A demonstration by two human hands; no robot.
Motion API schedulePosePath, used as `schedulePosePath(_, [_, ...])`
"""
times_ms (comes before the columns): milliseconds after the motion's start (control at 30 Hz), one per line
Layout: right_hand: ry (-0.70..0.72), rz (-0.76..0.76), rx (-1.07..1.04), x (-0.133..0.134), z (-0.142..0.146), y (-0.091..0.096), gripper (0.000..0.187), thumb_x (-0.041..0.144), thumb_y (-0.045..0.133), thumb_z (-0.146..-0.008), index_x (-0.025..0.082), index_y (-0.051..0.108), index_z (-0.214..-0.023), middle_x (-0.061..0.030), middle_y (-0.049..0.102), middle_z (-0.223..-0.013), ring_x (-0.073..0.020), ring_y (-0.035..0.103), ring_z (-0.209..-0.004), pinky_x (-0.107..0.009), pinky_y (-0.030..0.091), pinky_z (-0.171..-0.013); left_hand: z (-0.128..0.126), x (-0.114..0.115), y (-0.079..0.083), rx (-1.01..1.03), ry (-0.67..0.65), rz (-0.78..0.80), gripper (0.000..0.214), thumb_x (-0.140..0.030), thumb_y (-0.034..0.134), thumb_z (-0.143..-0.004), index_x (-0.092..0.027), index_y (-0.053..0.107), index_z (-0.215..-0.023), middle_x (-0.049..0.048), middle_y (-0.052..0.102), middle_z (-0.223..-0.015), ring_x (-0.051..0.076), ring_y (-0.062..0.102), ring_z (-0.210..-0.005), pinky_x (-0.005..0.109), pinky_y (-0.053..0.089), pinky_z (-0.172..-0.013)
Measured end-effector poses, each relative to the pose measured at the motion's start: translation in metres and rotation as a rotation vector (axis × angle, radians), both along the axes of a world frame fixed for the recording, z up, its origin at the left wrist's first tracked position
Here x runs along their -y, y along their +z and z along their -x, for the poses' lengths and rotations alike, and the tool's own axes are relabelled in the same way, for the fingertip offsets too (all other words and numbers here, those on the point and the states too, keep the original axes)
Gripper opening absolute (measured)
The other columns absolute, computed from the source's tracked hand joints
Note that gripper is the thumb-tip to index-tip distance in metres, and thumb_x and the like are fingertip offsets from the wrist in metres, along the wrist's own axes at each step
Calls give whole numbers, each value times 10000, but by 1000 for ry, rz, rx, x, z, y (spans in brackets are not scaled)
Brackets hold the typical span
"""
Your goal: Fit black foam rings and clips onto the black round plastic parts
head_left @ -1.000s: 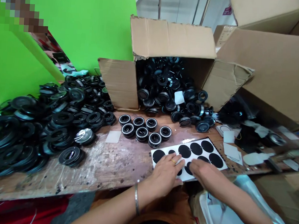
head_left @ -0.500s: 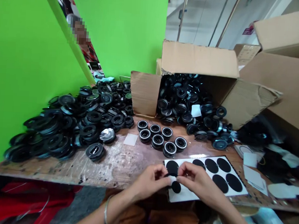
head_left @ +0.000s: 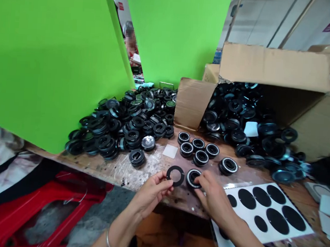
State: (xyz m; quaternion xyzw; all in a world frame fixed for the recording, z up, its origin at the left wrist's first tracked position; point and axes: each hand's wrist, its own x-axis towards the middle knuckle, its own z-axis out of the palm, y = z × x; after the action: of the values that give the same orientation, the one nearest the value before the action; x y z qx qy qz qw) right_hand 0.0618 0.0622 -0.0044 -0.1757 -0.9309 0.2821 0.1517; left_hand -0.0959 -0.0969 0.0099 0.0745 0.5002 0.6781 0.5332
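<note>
My left hand (head_left: 157, 188) pinches a thin flat black ring (head_left: 175, 175) by its lower left edge, holding it up with its open centre visible. Just right of it, my right hand (head_left: 212, 191) has its thumb and fingers closed on a round black part with a pale rim (head_left: 192, 177), at the near side of the table. Several similar pale-rimmed parts (head_left: 201, 158) stand in a group behind. Partly under my right forearm lies a white sticker sheet (head_left: 247, 233) with large black discs and smaller black discs on it.
A heap of black round parts (head_left: 134, 118) covers the table's left rear. An open cardboard box (head_left: 271, 66) spills more parts at the right rear. A small white square (head_left: 170, 151) lies mid-table. A red stool (head_left: 45, 202) stands at lower left, beyond the table edge.
My view has turned left. My hands have come apart and left the sticker sheet: the left carries the black ring, and the right has taken hold of a pale-rimmed round part.
</note>
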Motion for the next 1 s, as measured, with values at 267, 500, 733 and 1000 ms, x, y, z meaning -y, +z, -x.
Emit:
schedulePosePath(267, [-186,706,-113,12,18,11,193,357,619,-808,172,617,-862,-23,583,-769,-142,501,-652,-257,404,-598,-7,-2,1,-89,-84,-44,256,-237,746,-733,-136,582,-903,-12,570,-772,62,520,-643,183,382,-597])
schedulePosePath(500, [-271,949,-114,7,7,16,218,344,647,-740,166,551,-660,49,451,-551,-68,332,-487,-212,241,-471,-10,-11,8,-360,-234,-18,343,-323,698,-767,-142,552,-1018,5,588,-784,98,533,-660,225,409,-620])
schedulePosePath(733, [-418,1138,-245,-3,-3,1,181,327,642,-714,184,535,-688,67,427,-525,-68,323,-443,-208,222,-443,1,-35,-6,-931,8,175,364,-355,606,-817,-212,524,-1142,17,574,-903,104,541,-665,245,447,-630])
schedulePosePath(1000, [-375,1230,-263,0,1,-13,117,274,686,-660,170,633,-648,-37,621,-832,-159,521,-779,-263,407,-748,-15,-33,-28,-314,-42,197,384,-500,673,-730,-183,473,-819,-26,579,-594,139,606,-477,244,505,-455])
